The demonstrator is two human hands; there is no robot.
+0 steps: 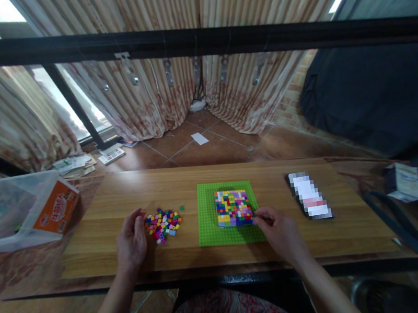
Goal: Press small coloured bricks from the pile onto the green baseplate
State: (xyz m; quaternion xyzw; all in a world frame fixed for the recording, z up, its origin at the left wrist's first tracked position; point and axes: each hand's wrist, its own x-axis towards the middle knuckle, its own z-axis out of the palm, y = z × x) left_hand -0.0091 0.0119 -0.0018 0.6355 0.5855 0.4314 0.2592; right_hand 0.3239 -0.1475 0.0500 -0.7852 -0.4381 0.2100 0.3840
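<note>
On a green studded baseplate (209, 220) sits a raised square of many-coloured toy bricks (233, 206). At its lower right corner my right hand (280, 230) pinches with thumb and forefinger, touching a small brick there; the fingertips partly hide it. To the left of the baseplate lies a loose pile of small toy bricks (163, 224) in mixed colours. My left hand (132, 242) rests on its side against the pile's left edge, fingers loosely curved and apart from the thumb, holding nothing that I can see. One green brick (182, 208) lies apart from the pile.
A phone (309, 196) with a blurred screen lies right of the baseplate on the wooden board (346, 219). A clear plastic bin (14, 208) with an orange label stands at the left. Beyond the board, a dark metal bar (174, 37) crosses in front of curtains.
</note>
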